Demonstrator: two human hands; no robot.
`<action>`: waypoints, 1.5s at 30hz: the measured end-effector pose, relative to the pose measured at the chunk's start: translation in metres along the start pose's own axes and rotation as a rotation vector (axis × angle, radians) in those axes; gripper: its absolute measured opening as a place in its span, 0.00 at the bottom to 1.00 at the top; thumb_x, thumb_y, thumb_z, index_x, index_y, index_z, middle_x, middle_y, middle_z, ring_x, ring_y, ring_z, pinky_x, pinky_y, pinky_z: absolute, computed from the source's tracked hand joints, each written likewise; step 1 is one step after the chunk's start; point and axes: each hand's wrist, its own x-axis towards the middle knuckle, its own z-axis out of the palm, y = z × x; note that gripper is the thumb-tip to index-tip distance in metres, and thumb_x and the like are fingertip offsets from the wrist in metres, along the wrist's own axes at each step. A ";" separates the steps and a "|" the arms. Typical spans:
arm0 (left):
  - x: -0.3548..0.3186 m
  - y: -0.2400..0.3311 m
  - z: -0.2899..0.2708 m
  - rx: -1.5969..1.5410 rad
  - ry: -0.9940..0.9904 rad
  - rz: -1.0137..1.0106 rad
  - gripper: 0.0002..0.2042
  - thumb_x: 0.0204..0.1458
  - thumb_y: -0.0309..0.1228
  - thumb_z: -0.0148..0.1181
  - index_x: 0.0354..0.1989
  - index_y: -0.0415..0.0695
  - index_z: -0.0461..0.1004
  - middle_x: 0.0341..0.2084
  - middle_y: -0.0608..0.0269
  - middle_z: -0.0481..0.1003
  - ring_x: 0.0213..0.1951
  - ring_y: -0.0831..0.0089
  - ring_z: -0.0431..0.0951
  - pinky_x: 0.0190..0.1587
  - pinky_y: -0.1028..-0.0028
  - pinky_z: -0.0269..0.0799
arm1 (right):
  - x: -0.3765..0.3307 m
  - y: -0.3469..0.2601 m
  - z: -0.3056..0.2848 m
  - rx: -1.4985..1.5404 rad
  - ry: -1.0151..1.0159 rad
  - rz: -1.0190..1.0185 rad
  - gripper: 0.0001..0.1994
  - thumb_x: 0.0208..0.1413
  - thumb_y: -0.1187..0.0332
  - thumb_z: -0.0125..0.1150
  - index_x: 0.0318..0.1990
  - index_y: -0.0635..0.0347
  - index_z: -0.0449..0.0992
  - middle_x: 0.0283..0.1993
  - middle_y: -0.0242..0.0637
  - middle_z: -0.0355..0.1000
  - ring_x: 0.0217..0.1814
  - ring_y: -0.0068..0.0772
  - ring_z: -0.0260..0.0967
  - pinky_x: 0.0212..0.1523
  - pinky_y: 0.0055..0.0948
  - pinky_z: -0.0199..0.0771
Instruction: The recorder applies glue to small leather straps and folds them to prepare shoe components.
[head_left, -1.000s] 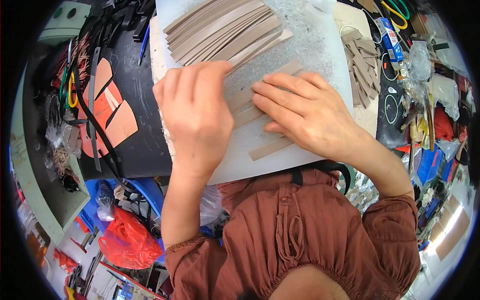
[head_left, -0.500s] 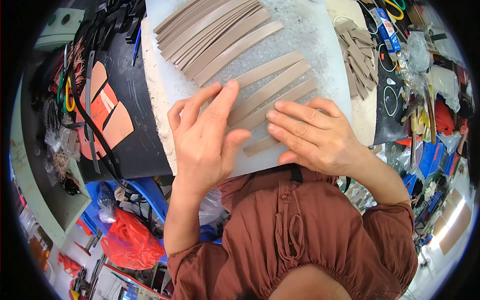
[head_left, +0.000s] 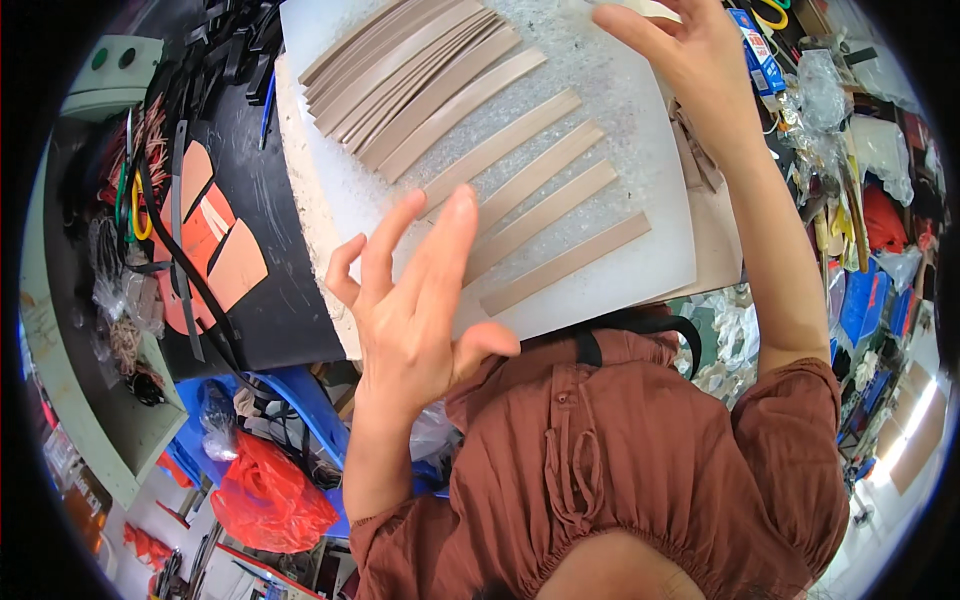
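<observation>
Several tan leather strips [head_left: 540,205] lie side by side on a white board [head_left: 610,60] covered with clear bubble wrap. More strips [head_left: 410,65] are fanned in a stack at the board's far left. My left hand [head_left: 415,300] hovers open, fingers spread, just above the near left part of the board, holding nothing. My right hand [head_left: 680,45] reaches far out to the board's upper right edge, fingers extended; its fingertips run past the top of the picture.
A black mat [head_left: 240,200] left of the board carries orange leather pieces [head_left: 205,240] and black straps. Cluttered tools, bags and a blue box [head_left: 755,45] crowd the right side. A red plastic bag [head_left: 265,495] and a blue stool [head_left: 300,400] lie below left.
Both hands lifted off the strips. My left hand drew back toward me and opened; my right hand swung up to the far right edge. Four strips now lie uncovered.
</observation>
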 end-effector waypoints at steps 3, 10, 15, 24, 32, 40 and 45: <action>-0.010 -0.002 -0.007 0.022 -0.048 0.012 0.44 0.59 0.70 0.34 0.62 0.41 0.73 0.51 0.64 0.81 0.59 0.59 0.74 0.67 0.55 0.43 | 0.013 0.009 0.016 0.008 0.013 0.083 0.33 0.50 0.64 0.76 0.62 0.67 0.70 0.55 0.46 0.73 0.55 0.33 0.72 0.50 0.29 0.74; -0.018 0.001 -0.021 0.134 -0.056 0.106 0.46 0.63 0.69 0.26 0.61 0.35 0.71 0.54 0.59 0.79 0.60 0.51 0.73 0.70 0.49 0.43 | 0.020 0.029 0.015 0.234 -0.154 0.165 0.17 0.52 0.56 0.72 0.44 0.57 0.84 0.43 0.43 0.80 0.45 0.34 0.79 0.43 0.32 0.79; -0.023 -0.002 -0.002 -0.011 0.145 0.241 0.34 0.66 0.58 0.43 0.57 0.36 0.76 0.50 0.52 0.80 0.55 0.49 0.77 0.65 0.50 0.57 | 0.011 0.025 0.029 0.104 -0.063 -0.025 0.17 0.54 0.54 0.66 0.44 0.57 0.80 0.42 0.48 0.77 0.47 0.52 0.75 0.52 0.46 0.73; -0.015 0.003 -0.011 -0.004 0.102 0.481 0.25 0.67 0.49 0.49 0.57 0.40 0.76 0.52 0.54 0.79 0.52 0.45 0.77 0.57 0.47 0.66 | -0.107 -0.006 -0.020 0.083 0.066 -0.119 0.22 0.53 0.58 0.68 0.48 0.66 0.76 0.41 0.51 0.76 0.46 0.56 0.73 0.49 0.46 0.72; -0.027 0.003 -0.009 0.043 0.042 0.525 0.23 0.65 0.48 0.53 0.57 0.43 0.76 0.56 0.55 0.78 0.56 0.49 0.76 0.62 0.47 0.59 | -0.133 -0.030 -0.009 0.183 0.023 -0.079 0.20 0.51 0.62 0.69 0.46 0.69 0.76 0.40 0.51 0.75 0.47 0.56 0.73 0.47 0.46 0.73; -0.030 0.011 -0.001 0.082 0.045 0.519 0.22 0.65 0.45 0.55 0.58 0.42 0.76 0.54 0.59 0.79 0.56 0.49 0.76 0.62 0.49 0.59 | -0.148 -0.042 0.010 0.305 0.103 -0.125 0.17 0.47 0.61 0.70 0.37 0.67 0.77 0.37 0.53 0.76 0.44 0.59 0.74 0.45 0.47 0.72; -0.030 0.010 -0.001 0.051 0.097 0.534 0.22 0.66 0.45 0.54 0.59 0.42 0.76 0.53 0.59 0.79 0.55 0.48 0.76 0.61 0.49 0.62 | -0.154 -0.041 0.014 0.333 0.031 -0.107 0.17 0.47 0.61 0.70 0.37 0.67 0.77 0.38 0.53 0.76 0.44 0.60 0.73 0.45 0.47 0.72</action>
